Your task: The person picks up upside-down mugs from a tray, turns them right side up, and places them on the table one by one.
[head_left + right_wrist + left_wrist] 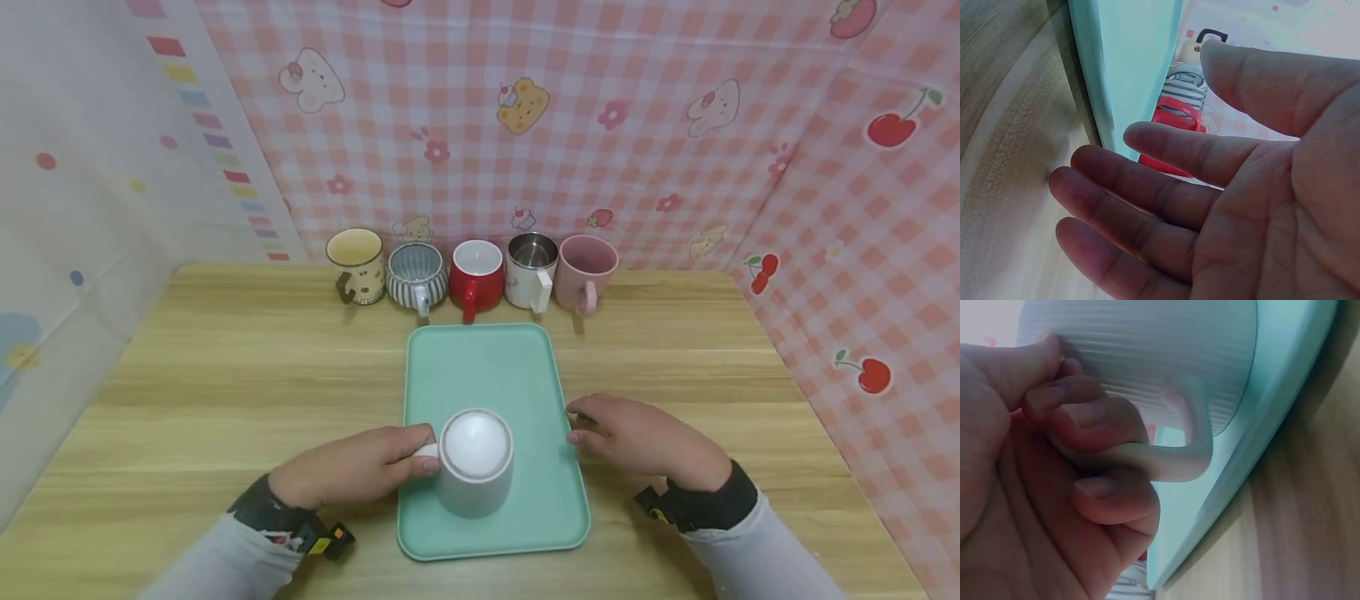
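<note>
A white ribbed mug [476, 467] stands upside down on the mint-green tray [480, 358], its base facing up. My left hand [367, 462] grips the mug's handle from the left. In the left wrist view, fingers [1100, 422] curl round the handle [1175, 461], with the thumb near the mug wall. My right hand [645, 433] is beside the tray's right edge, holding nothing. Its fingers [1141, 187] look relaxed and slightly bent in the right wrist view; whether they touch the rim, I cannot tell.
Behind the tray, several mugs stand upright in a row: yellow [356, 267], striped [416, 279], red [477, 283], white with a steel lining [528, 279] and pink [585, 275]. A checked cloth [465, 108] hangs behind the wooden table [247, 367].
</note>
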Demonstrator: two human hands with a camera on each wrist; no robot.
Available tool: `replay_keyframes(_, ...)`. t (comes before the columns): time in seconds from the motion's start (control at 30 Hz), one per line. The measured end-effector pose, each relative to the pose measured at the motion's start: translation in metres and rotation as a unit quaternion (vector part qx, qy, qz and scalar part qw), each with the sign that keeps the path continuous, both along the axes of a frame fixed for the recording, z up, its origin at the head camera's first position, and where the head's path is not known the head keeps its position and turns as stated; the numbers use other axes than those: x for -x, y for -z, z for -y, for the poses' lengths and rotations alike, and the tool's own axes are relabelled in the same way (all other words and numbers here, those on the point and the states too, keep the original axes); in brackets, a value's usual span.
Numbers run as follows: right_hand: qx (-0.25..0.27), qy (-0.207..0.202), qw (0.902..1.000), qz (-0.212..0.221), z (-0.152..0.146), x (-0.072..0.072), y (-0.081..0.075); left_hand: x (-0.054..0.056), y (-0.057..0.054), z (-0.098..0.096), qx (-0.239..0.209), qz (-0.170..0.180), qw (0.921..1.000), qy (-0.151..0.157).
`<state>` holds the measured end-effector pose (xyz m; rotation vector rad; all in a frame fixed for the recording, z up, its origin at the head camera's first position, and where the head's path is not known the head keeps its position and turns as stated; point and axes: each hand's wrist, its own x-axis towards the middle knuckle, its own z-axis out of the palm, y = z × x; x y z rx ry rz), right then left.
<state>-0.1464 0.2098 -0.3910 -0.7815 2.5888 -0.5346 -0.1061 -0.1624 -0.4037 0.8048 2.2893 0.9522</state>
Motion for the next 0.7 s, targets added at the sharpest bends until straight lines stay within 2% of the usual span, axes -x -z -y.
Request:
replay_keyframes(0.37,0.004,0.004,1.0000,0.007,0.0003,-0.0003,-0.0007,0.0017,0.0050,-0.0077,-0.020,0.013,0.9997,-0.006)
replay_keyframes(0.5,0.002,0.005,1.0000,0.008,-0.0003,-0.0003,0.0000,0.0025,0.0052,-0.0091,-0.030,0.025,0.9990,-0.019)
replay_keyframes(0.7,0.001,0.013,0.9997,0.019,-0.0005,-0.0006,0.0006,0.0024,0.0051,-0.0109,-0.039,0.023,0.9979,-0.046)
